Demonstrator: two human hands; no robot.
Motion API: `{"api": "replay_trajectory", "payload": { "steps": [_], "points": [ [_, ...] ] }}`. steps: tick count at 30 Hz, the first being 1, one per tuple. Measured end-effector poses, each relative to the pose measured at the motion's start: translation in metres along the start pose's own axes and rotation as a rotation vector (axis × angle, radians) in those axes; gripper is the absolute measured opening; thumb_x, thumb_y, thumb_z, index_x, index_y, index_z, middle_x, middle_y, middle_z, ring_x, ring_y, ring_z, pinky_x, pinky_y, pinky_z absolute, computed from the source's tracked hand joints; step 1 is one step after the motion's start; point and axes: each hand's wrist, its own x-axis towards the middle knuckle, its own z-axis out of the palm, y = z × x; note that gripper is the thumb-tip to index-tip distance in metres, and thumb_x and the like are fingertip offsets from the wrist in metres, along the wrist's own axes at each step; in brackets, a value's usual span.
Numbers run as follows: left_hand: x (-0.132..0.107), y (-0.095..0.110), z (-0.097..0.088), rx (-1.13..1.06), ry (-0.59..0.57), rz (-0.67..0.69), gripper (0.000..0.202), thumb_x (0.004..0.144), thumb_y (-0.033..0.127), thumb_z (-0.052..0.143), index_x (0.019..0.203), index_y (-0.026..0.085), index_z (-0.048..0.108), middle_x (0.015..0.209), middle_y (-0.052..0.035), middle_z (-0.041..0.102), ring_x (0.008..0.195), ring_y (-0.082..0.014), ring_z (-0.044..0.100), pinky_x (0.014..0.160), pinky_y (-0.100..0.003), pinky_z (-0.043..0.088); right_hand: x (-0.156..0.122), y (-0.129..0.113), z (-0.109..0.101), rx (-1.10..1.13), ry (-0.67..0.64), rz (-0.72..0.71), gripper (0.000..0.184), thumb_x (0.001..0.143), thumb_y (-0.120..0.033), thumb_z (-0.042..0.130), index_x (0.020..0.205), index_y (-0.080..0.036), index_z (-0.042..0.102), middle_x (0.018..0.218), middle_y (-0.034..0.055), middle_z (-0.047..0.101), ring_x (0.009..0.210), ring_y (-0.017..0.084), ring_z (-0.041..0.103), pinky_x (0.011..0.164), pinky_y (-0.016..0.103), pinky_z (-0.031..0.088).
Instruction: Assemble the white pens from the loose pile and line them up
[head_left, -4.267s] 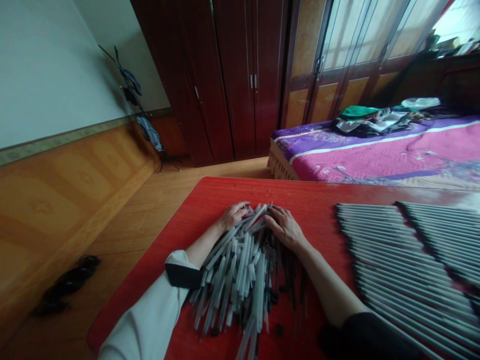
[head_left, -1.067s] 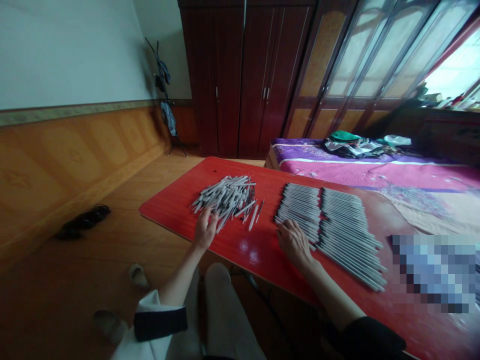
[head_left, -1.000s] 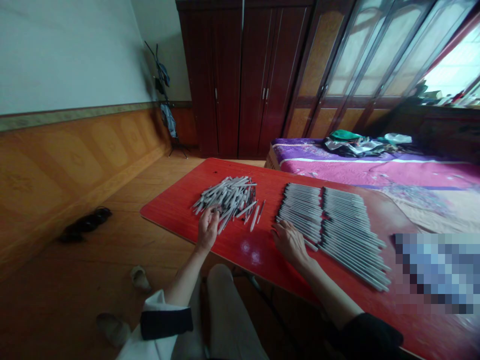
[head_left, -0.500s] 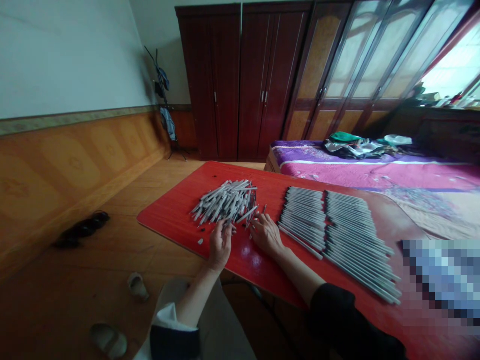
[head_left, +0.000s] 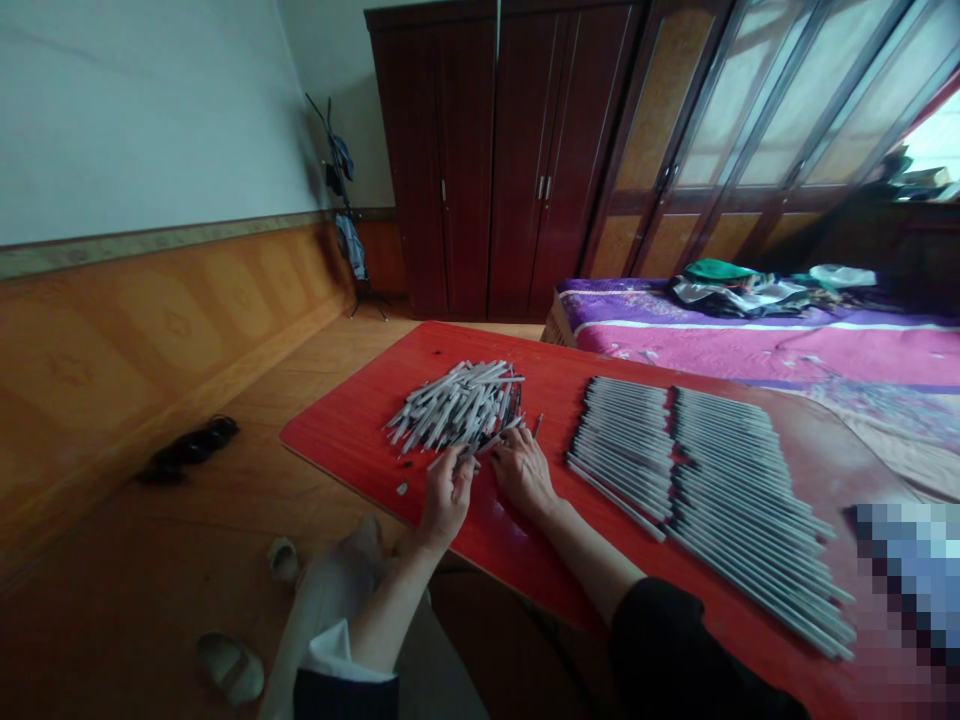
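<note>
Right hand [head_left: 523,474] now farther from rod rows [head_left: 628,432], near pile [head_left: 457,402] and left hand [head_left: 448,497]; fingers [head_left: 511,440] bent, grips unclear.

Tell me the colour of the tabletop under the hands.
The tabletop is red, seen best in the head view.

On table [head_left: 345,425]: stick pile [head_left: 457,405] left | two stick rows [head_left: 720,500] right | bed [head_left: 750,342] behind, right
</note>
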Motion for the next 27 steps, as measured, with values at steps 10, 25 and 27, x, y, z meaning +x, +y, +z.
{"api": "replay_trajectory", "payload": {
  "steps": [10,25,27],
  "points": [
    [0.008,0.017,0.010,-0.080,-0.020,-0.009,0.030,0.091,0.032,0.036,0.117,0.019,0.043,0.077,-0.0026,0.059,0.063,-0.0131,0.058,0.063,-0.027,0.050,0.003,0.016,-0.001,0.995,0.262,0.393,0.020,0.074,-0.033,0.060,0.080,-0.016,0.067,0.070,0.0035,0.064,0.060,0.015,0.055,0.059,0.027,0.044],
    [0.085,0.017,0.083,-0.201,-0.103,0.025,0.028,0.090,0.033,0.037,0.113,0.020,0.044,0.071,0.0009,0.057,0.045,-0.0071,0.047,0.046,-0.019,0.040,0.012,0.063,-0.016,2.047,0.116,0.636,0.024,0.061,-0.021,0.075,0.083,-0.015,0.067,0.065,-0.0009,0.066,0.057,0.008,0.059,0.055,0.018,0.047],
    [0.085,0.014,0.083,-0.157,-0.103,0.057,0.028,0.090,0.032,0.037,0.114,0.020,0.045,0.072,0.0004,0.058,0.049,-0.0082,0.049,0.050,-0.020,0.042,0.012,0.067,-0.013,2.057,0.119,0.655,0.022,0.061,-0.019,0.074,0.081,-0.015,0.066,0.066,0.0000,0.067,0.055,0.009,0.059,0.053,0.018,0.047]
  ]
}}
